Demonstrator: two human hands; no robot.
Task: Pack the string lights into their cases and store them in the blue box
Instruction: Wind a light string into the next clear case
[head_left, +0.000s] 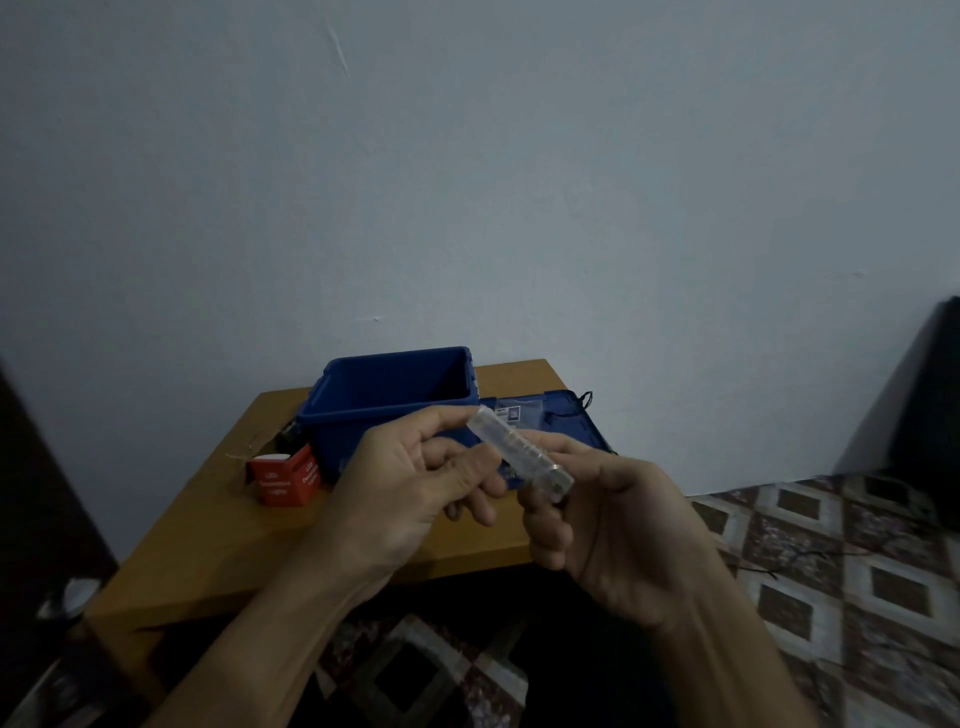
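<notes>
Our two forearms come up from the bottom edge and meet at centre frame, over the near edge of the table (218, 540). Behind them stands the blue box (332, 426), open and, as far as its dark inside shows, holding nothing. Its lid (566, 421) lies flat just to the right of it. A small red carton (283, 478) sits just left of the box, its top flap up. Smallest of all is the clear plastic case (511, 447), held in the air between our hands, tilted from upper left down to lower right. We cannot tell whether any lights are inside it.

We judge the case to be light, stiff and smooth, so it may slip and could crack under a hard squeeze. Holding it by the long flat sides near each end looks safest, with gentle pressure only.

Our left hand (410, 478) is turned palm toward us. Its forefinger and thumb pinch the upper end of the case, and the other fingers (467, 499) curl loosely below. Our right hand (618, 525) comes in from the lower right with the wrist bent upward, fingers wrapped round the lower end. Both hands are gripping the case.
</notes>
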